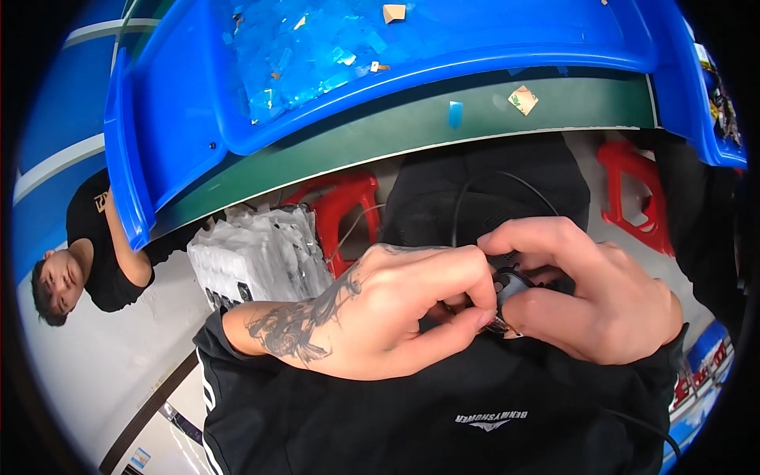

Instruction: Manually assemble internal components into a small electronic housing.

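Note:
Close in front of my black shirt, both hands meet around a small dark round part [514, 279] with a greyish face. My left hand [404, 309], coming from the left, pinches with thumb and forefinger at its lower left edge. Curled over it from the other side, my right hand [586, 297] grips the part, thumb low and forefinger arched above. Fingers cover most of it, so its exact kind does not show. A thin black cable [457, 207] loops up just beyond the hands; where it ends is hidden.
Beyond lies a green tabletop [380, 127] carrying a blue tray [443, 65] with scattered blue film scraps. Stacked clear-bagged parts [257, 257] stand left, beside a red stool [348, 207]. Another red stool [633, 194] is at right. A person in black [111, 245] is at far left.

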